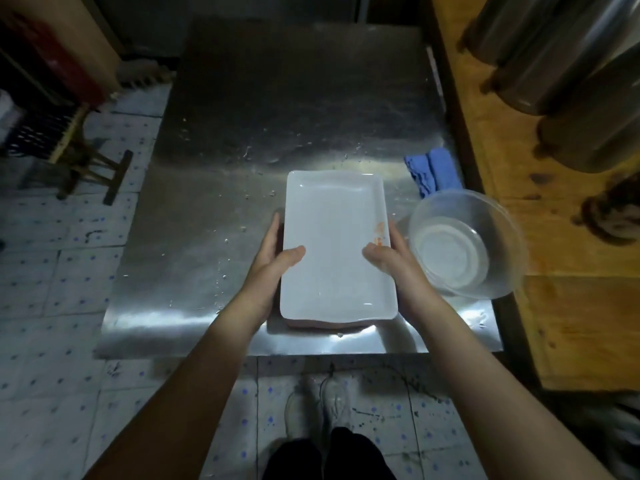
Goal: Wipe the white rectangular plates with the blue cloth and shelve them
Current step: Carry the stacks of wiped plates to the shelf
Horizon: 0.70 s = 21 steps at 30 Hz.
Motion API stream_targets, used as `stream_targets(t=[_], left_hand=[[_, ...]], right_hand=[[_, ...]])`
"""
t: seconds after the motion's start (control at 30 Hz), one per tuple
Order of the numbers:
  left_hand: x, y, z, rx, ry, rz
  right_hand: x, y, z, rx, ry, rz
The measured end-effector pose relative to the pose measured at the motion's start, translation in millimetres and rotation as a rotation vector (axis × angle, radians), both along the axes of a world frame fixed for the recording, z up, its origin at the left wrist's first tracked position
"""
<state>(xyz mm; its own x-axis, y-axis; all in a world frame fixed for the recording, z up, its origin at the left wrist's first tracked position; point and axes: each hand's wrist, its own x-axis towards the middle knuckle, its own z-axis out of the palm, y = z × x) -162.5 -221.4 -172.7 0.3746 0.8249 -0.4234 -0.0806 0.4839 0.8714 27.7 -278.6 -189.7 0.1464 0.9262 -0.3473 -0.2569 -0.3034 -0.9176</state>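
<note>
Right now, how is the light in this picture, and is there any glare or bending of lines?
Head view: dim overall, with dark corners; glare streaks lie on the wet steel table near the white plate; the wide lens curves the table edges; the metal canisters at top right look blurred.

Both hands, left (273, 261) and right (393, 259), reach forward, thumbs pointing inward.
</note>
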Motion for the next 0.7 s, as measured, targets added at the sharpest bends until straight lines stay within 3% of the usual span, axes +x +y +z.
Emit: stream_targets(t=[0.23, 0.37, 0.53, 0.7], left_hand=[[6.3, 6.1, -17.0, -0.049, -0.171, -0.040], [13.0, 11.6, -12.4, -0.075, -0.051, 0.038], [18.8, 10.2, -7.5, -0.196, 0.114, 0.108], [0.5, 0.2, -10.7, -0.356, 0.040, 0.036]], right_hand=[[3.7, 5.5, -19.0, 0.060, 0.142, -0.011], [1.1, 7.7, -15.9, 0.022, 0.231, -0.072], [-4.2, 24.0, -13.3, -0.039, 0.196, -0.182], [-7.3, 16.4, -12.9, -0.041, 0.124, -0.161]])
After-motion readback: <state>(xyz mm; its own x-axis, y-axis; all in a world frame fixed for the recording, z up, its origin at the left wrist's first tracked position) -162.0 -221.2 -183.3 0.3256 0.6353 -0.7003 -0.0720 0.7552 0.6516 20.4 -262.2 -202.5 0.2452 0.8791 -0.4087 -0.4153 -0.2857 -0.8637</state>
